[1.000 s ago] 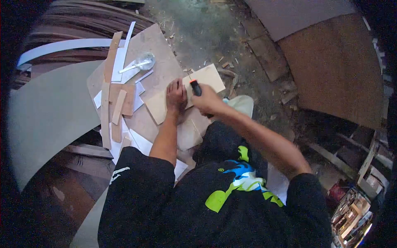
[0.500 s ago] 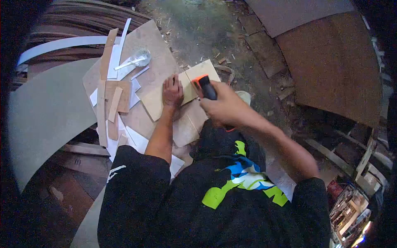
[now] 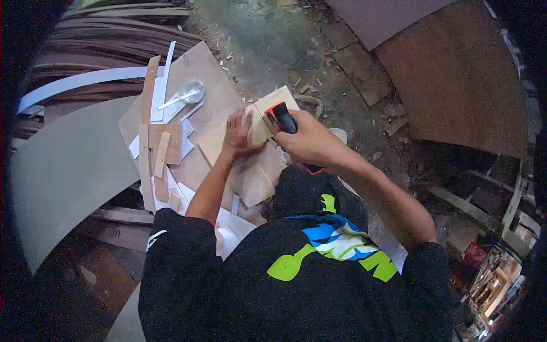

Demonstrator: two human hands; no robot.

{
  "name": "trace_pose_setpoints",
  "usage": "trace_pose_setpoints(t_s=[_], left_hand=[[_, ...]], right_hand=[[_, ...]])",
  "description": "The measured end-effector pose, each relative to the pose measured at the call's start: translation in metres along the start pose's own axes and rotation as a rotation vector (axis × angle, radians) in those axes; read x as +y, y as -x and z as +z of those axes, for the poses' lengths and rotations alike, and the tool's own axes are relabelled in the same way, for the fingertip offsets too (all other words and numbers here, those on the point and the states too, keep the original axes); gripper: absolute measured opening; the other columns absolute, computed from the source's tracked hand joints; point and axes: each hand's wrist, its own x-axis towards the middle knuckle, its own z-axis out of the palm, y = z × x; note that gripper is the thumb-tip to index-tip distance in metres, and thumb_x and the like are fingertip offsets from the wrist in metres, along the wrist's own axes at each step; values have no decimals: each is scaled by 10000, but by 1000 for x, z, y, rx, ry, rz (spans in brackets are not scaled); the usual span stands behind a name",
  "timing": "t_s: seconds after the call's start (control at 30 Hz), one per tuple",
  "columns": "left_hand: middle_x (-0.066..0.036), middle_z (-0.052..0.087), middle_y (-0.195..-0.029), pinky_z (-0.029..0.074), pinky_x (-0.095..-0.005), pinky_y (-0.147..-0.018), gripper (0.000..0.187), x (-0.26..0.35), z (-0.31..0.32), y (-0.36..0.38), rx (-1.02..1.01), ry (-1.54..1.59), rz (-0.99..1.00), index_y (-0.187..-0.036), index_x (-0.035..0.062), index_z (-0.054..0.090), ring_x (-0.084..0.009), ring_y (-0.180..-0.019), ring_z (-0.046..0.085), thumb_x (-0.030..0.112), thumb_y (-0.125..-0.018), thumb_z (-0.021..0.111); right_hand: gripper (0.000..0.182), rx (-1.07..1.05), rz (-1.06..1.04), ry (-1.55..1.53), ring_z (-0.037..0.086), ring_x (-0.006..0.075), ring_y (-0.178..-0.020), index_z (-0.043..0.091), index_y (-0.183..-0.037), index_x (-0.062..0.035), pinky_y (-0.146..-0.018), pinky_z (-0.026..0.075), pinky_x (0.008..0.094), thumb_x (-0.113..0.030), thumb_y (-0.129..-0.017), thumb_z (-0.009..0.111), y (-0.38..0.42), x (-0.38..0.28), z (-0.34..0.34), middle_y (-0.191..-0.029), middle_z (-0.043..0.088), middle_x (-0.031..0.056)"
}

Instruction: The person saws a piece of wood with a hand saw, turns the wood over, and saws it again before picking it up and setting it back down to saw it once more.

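My left hand [image 3: 236,134] lies on a pale wooden board [image 3: 213,138], fingers stretched out and apart, pressing its face. In my right hand [image 3: 310,139] is a handsaw with an orange and black handle [image 3: 285,118], the fingers wrapped round the grip. The saw is over the board just right of my left hand, beside a thin dark line across the wood. Its blade is mostly hidden or seen edge-on. Beneath the board is a larger plywood sheet [image 3: 196,65].
On the plywood's left side are white strips [image 3: 161,91], brown wood offcuts [image 3: 162,154] and a clear round container [image 3: 192,91]. A grey-green panel [image 3: 74,165] is at left, large brown sheets [image 3: 456,85] at right. Wood scraps litter the floor [image 3: 268,45].
My left hand's fingers have spread flatter on the board. My right hand still grips the saw, its handle slightly shifted. The whole view has moved a little.
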Motion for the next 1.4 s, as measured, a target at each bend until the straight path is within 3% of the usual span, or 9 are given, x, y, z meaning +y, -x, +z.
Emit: trace_pose_setpoints(t_s=[0.47,0.57,0.67,0.77,0.87,1.0,1.07,1.23,1.4], left_hand=[[-225,341,-1465,265,-507,-1107,1072,8,10,-10,-22,-18,-43,-1398,25,416,-392,-1338,325,650,-590,739],[-227,344,-1462,273,-510,-1105,1081,15,-3,-15,-20,39,-72,-1405,30,409,-389,-1330,338,639,-579,750],[-228,354,-1455,271,-510,-1110,1067,4,13,-11,15,5,-52,-1402,35,419,-390,-1319,352,634,-583,747],[-224,372,-1438,267,-510,-1114,1067,-11,38,-5,98,-434,81,-1403,36,420,-383,-1315,361,645,-587,737],[-223,391,-1420,267,-511,-1114,1059,13,0,-14,-24,18,-88,-1401,33,424,-380,-1316,361,648,-595,731],[-224,400,-1408,265,-516,-1112,1071,16,3,-8,6,4,-75,-1395,22,427,-381,-1321,349,655,-588,733],[-228,400,-1405,266,-517,-1110,1080,9,9,-12,24,-11,-51,-1393,16,429,-384,-1316,350,660,-582,735],[-235,393,-1407,271,-516,-1101,1108,13,0,-12,15,34,-57,-1401,8,411,-387,-1303,358,658,-570,749],[-231,396,-1407,301,-500,-1082,1086,11,7,-17,0,-47,-49,-1396,11,412,-388,-1292,372,647,-584,751]], right_hand=[[257,21,2,27,524,130,-492,541,-1012,-12,-433,403,327,-154,-800,576,4,-14,-9,-637,527,29],[243,301,-402,217,517,134,-483,540,-1004,-11,-433,407,325,-138,-800,574,-82,99,21,-633,522,32],[220,139,-61,114,514,138,-478,547,-982,-5,-436,418,323,-135,-807,575,-100,74,29,-632,519,36],[160,114,-42,29,489,133,-428,549,-912,-14,-391,390,314,-145,-822,568,-54,12,5,-612,518,39],[148,36,55,0,487,131,-409,548,-891,-23,-372,379,304,-154,-825,571,-43,3,-11,-605,529,43],[148,-37,164,-5,499,131,-415,551,-892,-28,-372,388,300,-156,-821,573,-91,22,-16,-607,538,41],[110,-4,55,-17,476,135,-409,536,-849,-44,-361,360,308,-140,-810,573,-71,-6,-5,-603,521,37],[93,-24,145,-9,445,128,-399,526,-822,-50,-359,349,319,-132,-796,562,-44,-32,-22,-555,475,24],[129,116,2,152,462,141,-399,538,-796,-36,-369,362,324,-162,-814,552,-129,59,28,-554,498,34]])
